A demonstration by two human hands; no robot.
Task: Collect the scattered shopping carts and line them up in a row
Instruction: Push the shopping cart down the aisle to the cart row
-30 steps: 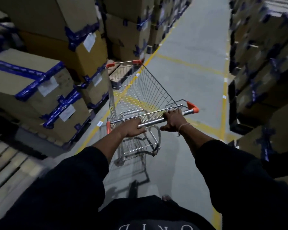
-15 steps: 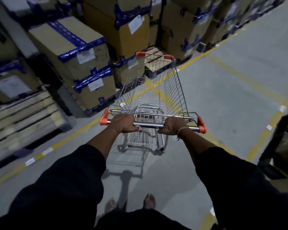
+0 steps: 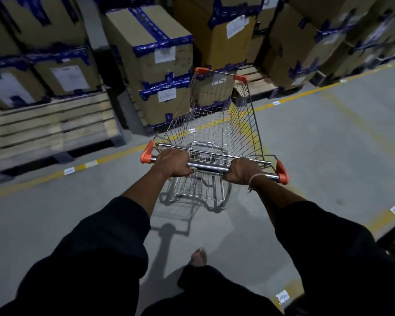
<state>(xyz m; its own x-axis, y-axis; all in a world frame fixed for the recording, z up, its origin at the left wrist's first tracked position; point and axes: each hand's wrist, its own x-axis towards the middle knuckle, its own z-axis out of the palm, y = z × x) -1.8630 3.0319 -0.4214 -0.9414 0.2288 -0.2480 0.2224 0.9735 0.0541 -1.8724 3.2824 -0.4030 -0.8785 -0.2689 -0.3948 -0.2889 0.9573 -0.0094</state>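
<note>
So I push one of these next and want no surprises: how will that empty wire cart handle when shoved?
The cart probably rolls easily and feels light: its wire basket holds nothing. Being rigid metal, it should not flex. With the left hand and right hand gripping the handle apart, steering likely stays controllable, though it may coast on the smooth floor.

The person wears a black long-sleeved top, both loose sleeves (image 3: 114, 226) pushed back to bare the forearms. A thin pale thread band (image 3: 257, 177) circles the right wrist. Dark trousers (image 3: 205, 283) reach down to one bare-toed foot (image 3: 198, 256).
</note>
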